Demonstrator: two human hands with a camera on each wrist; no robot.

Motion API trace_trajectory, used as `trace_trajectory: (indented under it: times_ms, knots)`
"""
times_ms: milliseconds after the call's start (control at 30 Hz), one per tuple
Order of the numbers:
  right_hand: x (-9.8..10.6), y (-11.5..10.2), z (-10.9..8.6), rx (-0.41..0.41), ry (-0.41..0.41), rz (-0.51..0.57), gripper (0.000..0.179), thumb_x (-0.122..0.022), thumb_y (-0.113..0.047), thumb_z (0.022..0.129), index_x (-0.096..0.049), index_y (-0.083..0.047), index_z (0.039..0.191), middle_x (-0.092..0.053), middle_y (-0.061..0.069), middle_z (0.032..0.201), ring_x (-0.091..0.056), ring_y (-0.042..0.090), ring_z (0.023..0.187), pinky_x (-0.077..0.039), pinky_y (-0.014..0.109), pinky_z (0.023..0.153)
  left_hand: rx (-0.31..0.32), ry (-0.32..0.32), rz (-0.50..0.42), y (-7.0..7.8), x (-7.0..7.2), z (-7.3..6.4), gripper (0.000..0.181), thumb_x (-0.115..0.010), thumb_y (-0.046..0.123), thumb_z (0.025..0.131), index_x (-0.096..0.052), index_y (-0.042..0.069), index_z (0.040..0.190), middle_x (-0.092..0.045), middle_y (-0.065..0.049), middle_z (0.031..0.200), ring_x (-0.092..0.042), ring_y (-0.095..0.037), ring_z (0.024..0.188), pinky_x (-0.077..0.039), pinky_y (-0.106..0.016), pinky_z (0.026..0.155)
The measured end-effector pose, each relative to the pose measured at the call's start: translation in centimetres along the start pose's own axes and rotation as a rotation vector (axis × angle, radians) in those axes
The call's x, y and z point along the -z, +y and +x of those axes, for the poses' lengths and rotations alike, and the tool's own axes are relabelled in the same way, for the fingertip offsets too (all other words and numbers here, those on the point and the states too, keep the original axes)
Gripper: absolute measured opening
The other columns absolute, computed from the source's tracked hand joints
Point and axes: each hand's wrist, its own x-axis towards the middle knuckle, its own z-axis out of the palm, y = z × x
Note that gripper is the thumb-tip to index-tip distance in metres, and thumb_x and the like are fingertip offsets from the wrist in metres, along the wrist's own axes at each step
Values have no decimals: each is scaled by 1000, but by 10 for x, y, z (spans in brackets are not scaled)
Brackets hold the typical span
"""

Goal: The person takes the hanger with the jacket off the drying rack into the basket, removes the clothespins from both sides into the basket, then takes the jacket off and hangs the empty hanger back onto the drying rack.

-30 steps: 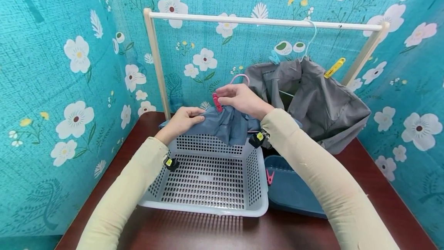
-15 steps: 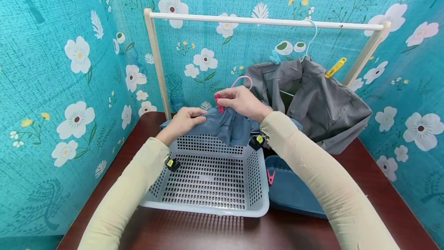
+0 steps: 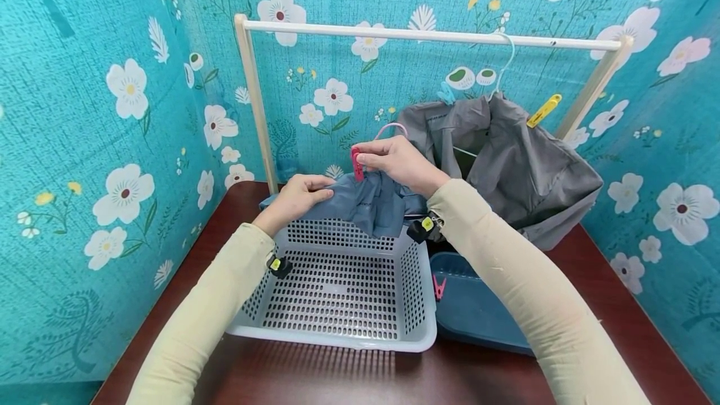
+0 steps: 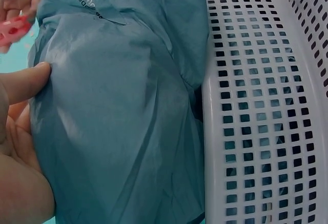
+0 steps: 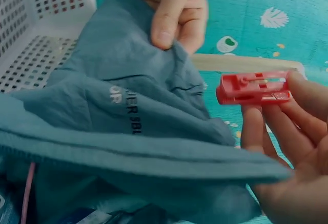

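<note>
A blue-grey jacket [image 3: 343,200] with small printed lettering droops over the far side of the grey basket. My left hand [image 3: 298,197] pinches its upper edge between thumb and fingers; the left wrist view shows the thumb lying on the cloth. A red clothespin [image 5: 253,88] is held by my right hand [image 3: 402,160] between thumb and fingertips. Its free end is close to the cloth, and I cannot tell if it touches. Behind the right hand a pink hanger hook [image 3: 390,125] sticks up from the jacket.
A grey perforated basket [image 3: 332,344] stands below the hands. To its right is a blue tray [image 3: 484,311] with a pink clothespin [image 3: 439,287] at its edge. A grey jacket [image 3: 506,167] with a yellow clothespin [image 3: 544,111] hangs from the rack's white rail [image 3: 365,32].
My right hand and the red clothespin have shifted slightly right, and the clothespin stands more upright. The left hand keeps its hold on the jacket in the same place.
</note>
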Motion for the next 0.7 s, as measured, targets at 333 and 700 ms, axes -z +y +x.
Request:
trace_trajectory:
  times_ms: [333,700]
  knots:
    - [10,-11,-20,-20,-132,95,46,-53,-23,99,-44,-4,140,-51,12,134,-52,23,119,-43,29,95,-5,21,-39,-2,5,-1,27,-58,14,96,-65,7,121,-60,-10,125,-55,-24,114,-44,-43,93]
    - [20,-16,-44,-45,-144,104,46,-52,-22,99,-44,-2,140,-48,14,137,-54,26,118,-44,33,95,-21,29,-66,-7,8,1,25,-58,14,96,-67,6,117,-62,-11,121,-57,-24,107,-45,-42,90]
